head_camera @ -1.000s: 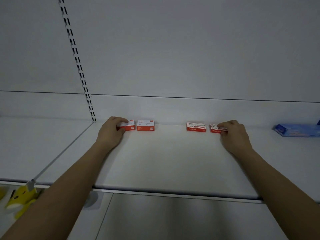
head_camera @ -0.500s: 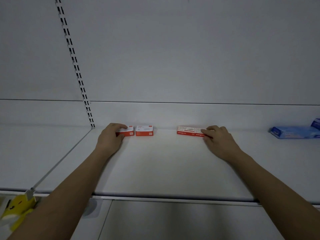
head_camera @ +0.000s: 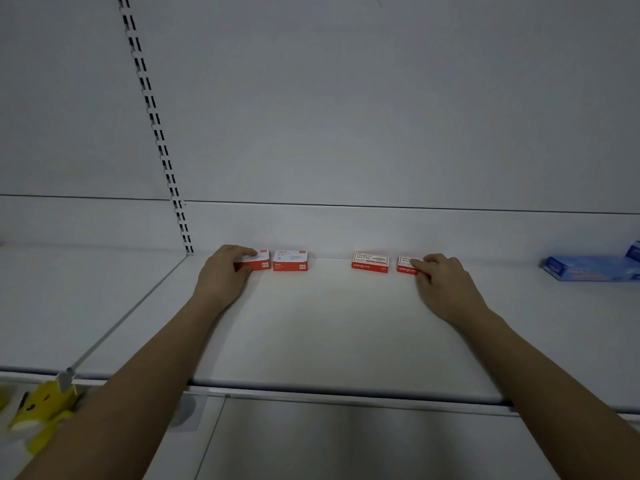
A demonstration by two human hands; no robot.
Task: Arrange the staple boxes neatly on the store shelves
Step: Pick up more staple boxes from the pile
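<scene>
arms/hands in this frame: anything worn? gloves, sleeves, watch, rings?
Nothing visible. Both forearms are bare up to the frame edge, with no sleeves. The left hand and right hand are ungloved; no watch, band or ring shows from this angle.

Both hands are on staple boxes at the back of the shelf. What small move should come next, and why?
Probably the right hand should slide its box left to close the gap to its neighbour, since that pair stands apart, unlike the closer left pair.

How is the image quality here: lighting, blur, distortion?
Head view: dim, flat lighting with no glare; the yellow item at lower left is blurred; wide-angle bending curves the shelf front edge; print on the staple boxes is barely readable.
</scene>
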